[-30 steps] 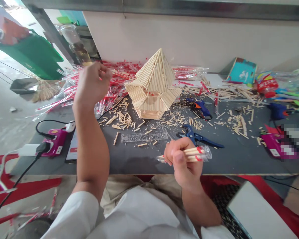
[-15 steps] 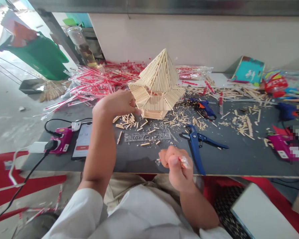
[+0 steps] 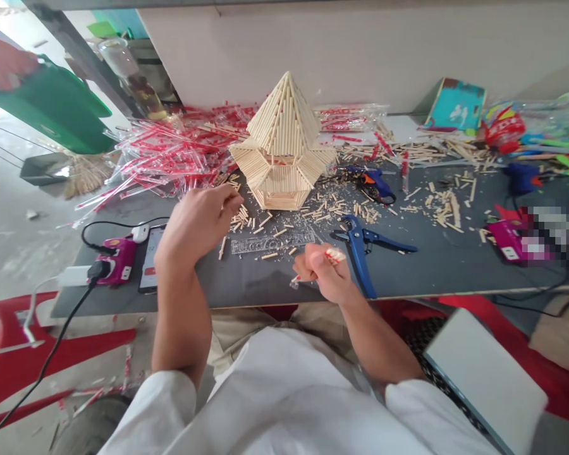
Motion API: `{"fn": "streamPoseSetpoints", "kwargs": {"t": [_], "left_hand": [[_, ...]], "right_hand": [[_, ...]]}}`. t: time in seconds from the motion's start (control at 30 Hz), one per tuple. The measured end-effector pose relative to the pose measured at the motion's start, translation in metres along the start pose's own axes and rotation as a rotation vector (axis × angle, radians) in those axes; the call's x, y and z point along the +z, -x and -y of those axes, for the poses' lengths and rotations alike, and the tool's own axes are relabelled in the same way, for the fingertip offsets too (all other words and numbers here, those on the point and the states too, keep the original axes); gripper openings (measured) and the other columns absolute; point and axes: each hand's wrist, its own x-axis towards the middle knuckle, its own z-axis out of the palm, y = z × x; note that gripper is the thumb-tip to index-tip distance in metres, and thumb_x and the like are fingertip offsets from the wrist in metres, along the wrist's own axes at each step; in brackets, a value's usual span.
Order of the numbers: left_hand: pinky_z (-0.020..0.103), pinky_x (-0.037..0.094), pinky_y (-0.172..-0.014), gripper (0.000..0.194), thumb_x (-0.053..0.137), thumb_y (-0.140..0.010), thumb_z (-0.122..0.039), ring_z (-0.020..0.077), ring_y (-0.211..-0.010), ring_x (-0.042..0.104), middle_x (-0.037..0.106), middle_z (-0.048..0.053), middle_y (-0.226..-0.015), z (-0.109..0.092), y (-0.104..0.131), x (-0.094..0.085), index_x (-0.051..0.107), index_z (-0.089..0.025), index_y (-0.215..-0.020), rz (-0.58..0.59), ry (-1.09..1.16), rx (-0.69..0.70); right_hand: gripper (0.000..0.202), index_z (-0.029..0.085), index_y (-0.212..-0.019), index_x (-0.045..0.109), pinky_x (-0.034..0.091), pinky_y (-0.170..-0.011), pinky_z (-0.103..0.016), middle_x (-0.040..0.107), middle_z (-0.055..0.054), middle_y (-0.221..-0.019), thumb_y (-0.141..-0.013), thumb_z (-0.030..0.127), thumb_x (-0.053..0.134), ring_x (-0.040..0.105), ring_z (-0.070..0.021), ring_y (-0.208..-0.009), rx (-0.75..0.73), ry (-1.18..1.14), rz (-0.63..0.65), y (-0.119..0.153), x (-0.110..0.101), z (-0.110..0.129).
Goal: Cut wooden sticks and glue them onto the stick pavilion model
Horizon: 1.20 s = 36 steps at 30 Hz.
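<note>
Right hand [image 3: 326,273] closed around sticks [image 3: 334,254]

The left hand [image 3: 201,218], fingers curled, is near the stick model [image 3: 284,148] on the bench [image 3: 260,285]; whether it holds anything cannot be told. The sticks poke from the right hand near the blue cutter [image 3: 361,258].

The stick model [image 3: 284,133] looks matt, ridged wood, the wrappers [image 3: 171,148] glossy, crinkled plastic.

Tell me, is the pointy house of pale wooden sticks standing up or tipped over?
Standing up: the pale wooden stick house sits base-down on the dark grey table, pointed roof on top.
</note>
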Motion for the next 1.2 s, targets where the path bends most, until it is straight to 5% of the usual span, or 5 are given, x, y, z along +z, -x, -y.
{"fn": "streamPoseSetpoints", "kwargs": {"t": [0.2, 0.47, 0.87, 1.03, 1.2], "left_hand": [[0.030, 0.053, -0.083, 0.026, 0.049, -0.109, -0.034, 0.0177, -0.091, 0.070, 0.077, 0.005, -0.107, -0.040, 0.046, 0.026, 0.074, -0.026, -0.112, -0.187, 0.361, 0.443], [0.023, 0.051, -0.074, 0.014, 0.062, -0.103, -0.025, 0.0130, -0.080, 0.068, 0.077, 0.001, -0.094, -0.009, 0.041, 0.058, 0.075, -0.020, -0.104, -0.533, 0.334, 0.044], [0.037, 0.054, -0.091, 0.033, 0.077, -0.096, -0.032, 0.0279, -0.109, 0.066, 0.072, 0.010, -0.116, 0.004, 0.053, 0.108, 0.071, -0.018, -0.126, 0.026, 0.155, 0.270], [0.034, 0.052, -0.091, 0.023, 0.056, -0.108, -0.027, 0.0230, -0.101, 0.068, 0.073, 0.007, -0.103, 0.015, 0.056, 0.133, 0.078, -0.021, -0.107, 0.028, 0.215, 0.230], [0.030, 0.052, -0.084, 0.025, 0.053, -0.108, -0.028, 0.0187, -0.091, 0.070, 0.074, 0.005, -0.102, 0.020, 0.050, 0.112, 0.077, -0.022, -0.100, -0.023, 0.269, 0.185]], "right_hand": [[0.053, 0.023, -0.068, 0.036, 0.021, -0.050, -0.025, 0.030, 0.008, -0.056, -0.109, 0.052, 0.050, 0.027, -0.0078, -0.049, 0.046, 0.078, 0.047, 0.004, -0.007, -0.003], [0.056, 0.023, -0.068, 0.040, 0.030, -0.053, -0.025, 0.039, 0.005, -0.058, -0.109, 0.062, 0.044, 0.035, -0.0094, -0.053, 0.204, 0.198, 0.107, 0.012, -0.012, -0.038], [0.053, 0.022, -0.070, 0.043, 0.029, -0.057, -0.028, 0.041, 0.004, -0.061, -0.111, 0.057, 0.043, 0.036, -0.0104, -0.057, 0.248, 0.344, 0.080, 0.023, -0.013, -0.049], [0.056, 0.023, -0.068, 0.036, 0.022, -0.056, -0.030, 0.034, 0.006, -0.059, -0.110, 0.059, 0.042, 0.029, -0.0098, -0.055, 0.268, 0.357, 0.072, 0.025, -0.012, -0.051], [0.057, 0.023, -0.068, 0.035, 0.023, -0.058, -0.030, 0.034, 0.006, -0.059, -0.110, 0.060, 0.042, 0.028, -0.0102, -0.056, 0.287, 0.372, 0.073, 0.026, -0.011, -0.050]]}}
